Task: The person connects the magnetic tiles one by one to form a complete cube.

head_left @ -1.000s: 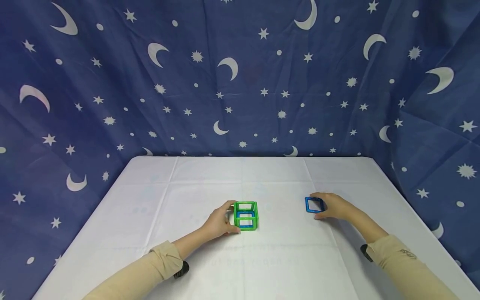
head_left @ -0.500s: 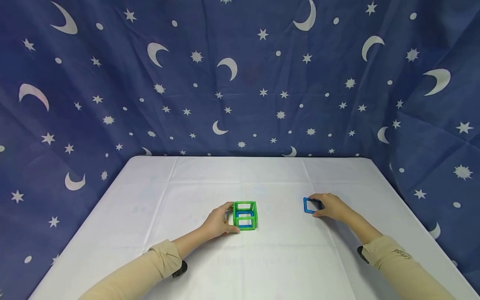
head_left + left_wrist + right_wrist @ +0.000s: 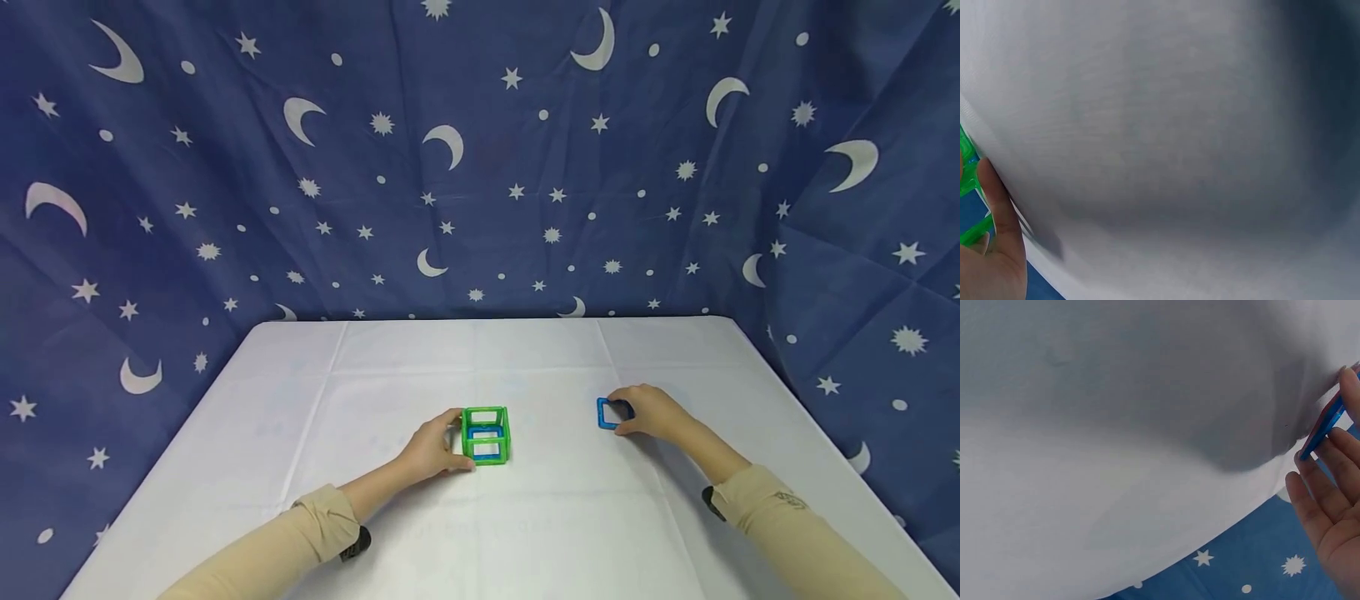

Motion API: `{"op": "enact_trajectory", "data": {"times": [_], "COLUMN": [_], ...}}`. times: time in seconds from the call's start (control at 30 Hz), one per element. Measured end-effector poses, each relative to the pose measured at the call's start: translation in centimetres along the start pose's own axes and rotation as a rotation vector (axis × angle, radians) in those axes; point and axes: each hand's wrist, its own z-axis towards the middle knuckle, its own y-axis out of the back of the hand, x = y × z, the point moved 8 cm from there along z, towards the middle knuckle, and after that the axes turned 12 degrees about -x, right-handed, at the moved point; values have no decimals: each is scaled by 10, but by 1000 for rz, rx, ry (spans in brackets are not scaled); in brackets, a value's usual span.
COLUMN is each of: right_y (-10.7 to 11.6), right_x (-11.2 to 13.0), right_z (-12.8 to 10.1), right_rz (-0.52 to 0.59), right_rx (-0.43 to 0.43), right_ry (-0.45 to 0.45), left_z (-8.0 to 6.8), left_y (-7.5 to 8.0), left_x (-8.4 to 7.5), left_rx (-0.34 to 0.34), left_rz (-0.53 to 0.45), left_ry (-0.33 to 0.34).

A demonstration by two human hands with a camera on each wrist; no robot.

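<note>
In the head view, my left hand (image 3: 429,448) holds a small open cube of green magnetic tiles (image 3: 486,439) from its left side, thumb at the near edge and fingers at the far edge. A blue square magnetic tile (image 3: 487,457) shows at the bottom of the cube. To the right, apart from the cube, my right hand (image 3: 651,413) pinches another blue square magnetic tile (image 3: 602,414) between thumb and fingers. The right wrist view shows this tile (image 3: 1324,430) edge-on. Only part of the cube (image 3: 969,178) enters the left wrist view.
Both arms reach over a table with a creased white cloth (image 3: 555,517). Behind it hangs a dark blue curtain (image 3: 480,108) with moons and stars, which also runs down both sides. A dark band (image 3: 356,543) sits under the left wrist.
My right hand has drifted slightly left with the blue magnetic tile, a little nearer to the cube. The left hand keeps its hold on the cube. The whole head view has shifted slightly.
</note>
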Motion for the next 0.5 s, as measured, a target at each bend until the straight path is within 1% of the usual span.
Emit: {"op": "enact_trajectory", "data": {"times": [0.07, 0.17, 0.33, 0.5], "right_y": [0, 0, 2, 5], "right_x": [5, 13, 26, 39], "right_z": [2, 4, 8, 13], "right_rz": [-1, 4, 25, 52], "right_rx": [4, 5, -1, 6], "right_ry": [14, 22, 33, 52], "left_z": [1, 1, 3, 5], "left_y": [-1, -2, -2, -5], "left_x": [3, 5, 1, 0], "left_rx": [-2, -6, -6, -5], "left_rz": [8, 10, -5, -10], "left_ry": [13, 14, 2, 6]}}
